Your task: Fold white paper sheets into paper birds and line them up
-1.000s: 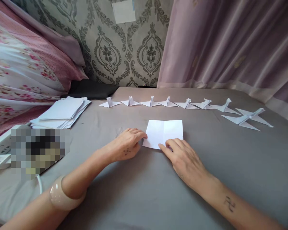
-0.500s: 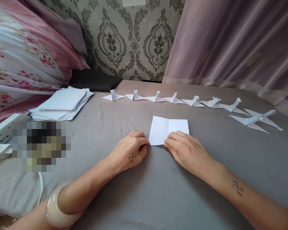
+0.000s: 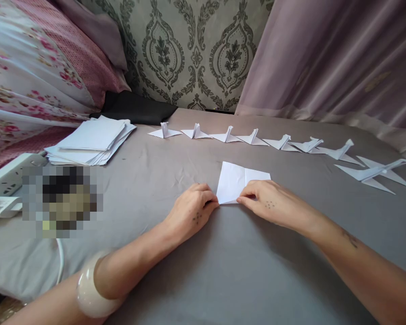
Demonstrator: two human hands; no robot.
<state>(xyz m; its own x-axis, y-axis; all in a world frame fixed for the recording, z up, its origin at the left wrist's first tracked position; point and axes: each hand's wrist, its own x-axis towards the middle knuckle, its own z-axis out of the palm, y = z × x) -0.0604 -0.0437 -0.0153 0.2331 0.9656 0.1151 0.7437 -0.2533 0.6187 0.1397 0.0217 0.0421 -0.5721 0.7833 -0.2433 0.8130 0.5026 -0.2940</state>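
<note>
A white sheet of paper (image 3: 235,180) with a centre crease lies on the grey bedsheet (image 3: 223,271) in front of me. My left hand (image 3: 192,212) pinches its near left corner, fingers curled. My right hand (image 3: 274,205) presses and pinches the near edge at the right, and that side of the sheet is lifting and folding over. A pale bangle (image 3: 91,289) sits on my left wrist.
A row of several folded white paper birds (image 3: 253,137) runs across the far side, ending at the right (image 3: 372,171). A stack of white sheets (image 3: 91,142) lies at the left, a white power strip (image 3: 6,180) nearer. Floral pillows, patterned wall and pink curtain stand behind.
Both hands have slid to the sheet's near edge. The right side of the paper has come up and started folding inward. The view has tilted down slightly.
</note>
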